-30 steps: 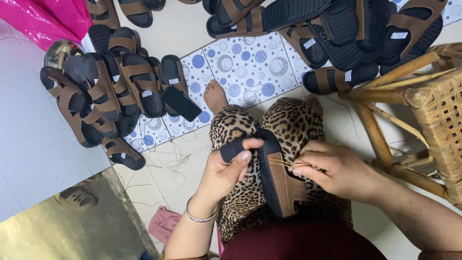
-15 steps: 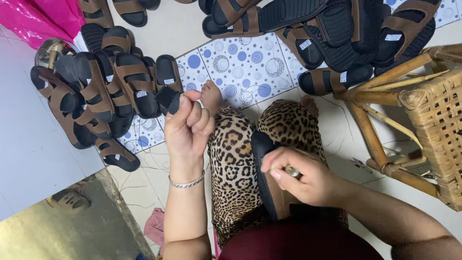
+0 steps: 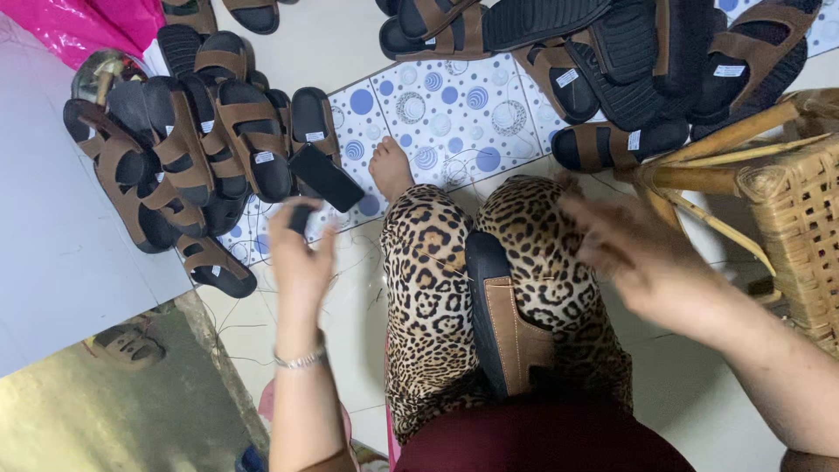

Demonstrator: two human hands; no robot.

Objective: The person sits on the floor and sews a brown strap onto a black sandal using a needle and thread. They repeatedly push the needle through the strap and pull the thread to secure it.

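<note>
Sandal (image 3: 505,328) lies lengthwise along the lap, right hand (image 3: 651,262) spread and blurry beside it, nearer than left hand (image 3: 301,253), whose grip pinches a small black piece (image 3: 300,217).

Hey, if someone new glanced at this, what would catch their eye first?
Probably the brown-strapped sandal wedged between the leopard-print legs at centre. Next, the sandal pile on the floor at upper left, with the left hand raised toward it holding a small dark piece. The blurred right hand hovers near the wicker stool.

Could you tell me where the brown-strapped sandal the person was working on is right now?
In the head view the sandal lies on the person's lap between the leopard-print legs, at centre frame, between the left hand and the blurred right hand, touched by neither.
</note>
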